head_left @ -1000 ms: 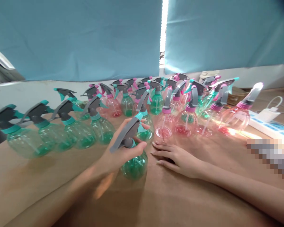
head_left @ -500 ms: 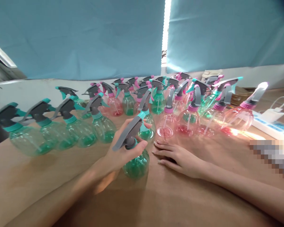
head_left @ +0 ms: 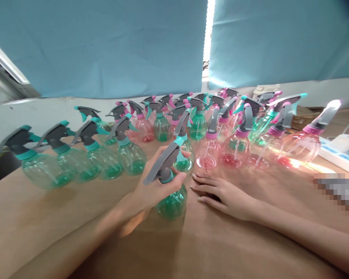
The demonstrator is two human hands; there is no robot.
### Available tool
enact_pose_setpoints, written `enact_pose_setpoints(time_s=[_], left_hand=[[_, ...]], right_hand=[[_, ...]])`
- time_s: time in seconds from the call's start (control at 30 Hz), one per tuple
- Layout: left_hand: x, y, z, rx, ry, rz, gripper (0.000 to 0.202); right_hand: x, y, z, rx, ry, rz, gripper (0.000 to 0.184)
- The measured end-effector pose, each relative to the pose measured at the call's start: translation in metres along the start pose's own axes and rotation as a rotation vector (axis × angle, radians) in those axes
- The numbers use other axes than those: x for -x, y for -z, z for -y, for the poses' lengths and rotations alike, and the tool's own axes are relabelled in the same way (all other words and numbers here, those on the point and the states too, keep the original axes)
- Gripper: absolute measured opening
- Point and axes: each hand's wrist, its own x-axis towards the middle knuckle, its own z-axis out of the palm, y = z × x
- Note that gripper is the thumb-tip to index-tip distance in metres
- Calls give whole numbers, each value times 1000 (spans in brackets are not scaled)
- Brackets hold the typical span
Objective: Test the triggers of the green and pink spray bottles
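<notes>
My left hand (head_left: 159, 182) is wrapped around the neck of a green spray bottle (head_left: 173, 203) with a grey and turquoise trigger head. The bottle is upright, and part of its neck is hidden by my fingers. My right hand (head_left: 223, 192) lies flat on the wooden table (head_left: 221, 248), fingers stretched toward that bottle but apart from it. Just beyond my hands stand another green spray bottle (head_left: 186, 155) and a pink spray bottle (head_left: 208, 155).
A row of green spray bottles (head_left: 106, 164) stands at the left, pink ones (head_left: 235, 155) at the right, and mixed colours behind. A white power strip (head_left: 339, 155) lies at the far right. Blue curtains (head_left: 119, 46) hang behind.
The whole view has shifted slightly, so everything sits a little further right. My left hand keeps its hold on the green spray bottle, and my right hand stays flat on the table.
</notes>
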Motion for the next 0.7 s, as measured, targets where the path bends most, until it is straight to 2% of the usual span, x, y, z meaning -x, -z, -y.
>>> enact_pose_setpoints(time_s=[0.23, 0.37, 0.57, 0.7], left_hand=[[1, 0, 2, -72, -17, -7, 37], [2, 1, 0, -116, -30, -5, 29], [3, -1, -1, -66, -77, -54, 22], [6, 0, -5, -94, -53, -61, 14]], right_hand=[[-1, 1, 1, 9, -10, 28, 42], [-1, 2, 2, -6, -6, 10, 41], [0, 0, 0, -3, 4, 13, 41], [0, 0, 0, 12, -1, 20, 41]])
